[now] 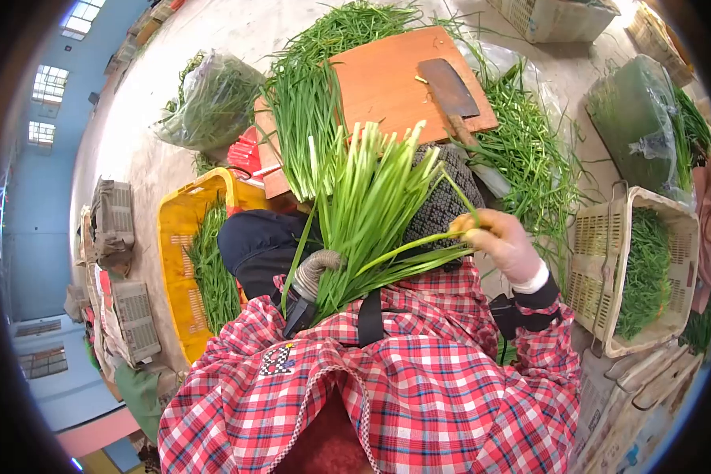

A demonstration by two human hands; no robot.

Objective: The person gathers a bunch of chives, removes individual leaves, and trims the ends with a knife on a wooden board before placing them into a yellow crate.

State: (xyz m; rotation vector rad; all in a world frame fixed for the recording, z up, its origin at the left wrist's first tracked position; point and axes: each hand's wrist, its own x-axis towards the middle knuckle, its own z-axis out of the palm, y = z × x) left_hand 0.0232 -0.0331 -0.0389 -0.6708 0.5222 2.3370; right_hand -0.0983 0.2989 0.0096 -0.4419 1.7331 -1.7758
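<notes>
While cradling the big bunch of green stalks over the lap, pale cut ends pointing away from the body, clamps the leafy near end with the left hand in the head view. Presses the grey, ribbed thumb covering down on top of the leaves, closed onto the bunch; impossible to make out the other fingers, tucked away underneath. Over to the other side, pinches with the right hand, thumb and fingertips drawn nearly together on a single yellow-green stalk, stretched slantwise out from the bunch's side. Looks like sorting or tidying, one stray stalk at a time; hard to tell whether pulling it free or stripping it. Calls next, by the look of it, for a steady left hold and a light sideways draw with the right, without dragging neighbours out or snapping the stalk. Has the orange board just beyond the knees, with a cleaver flat on top, untouched, and more long greens on the near left side. Sits between a yellow basket on the left and a cream basket on the right, both with greens inside.
</notes>
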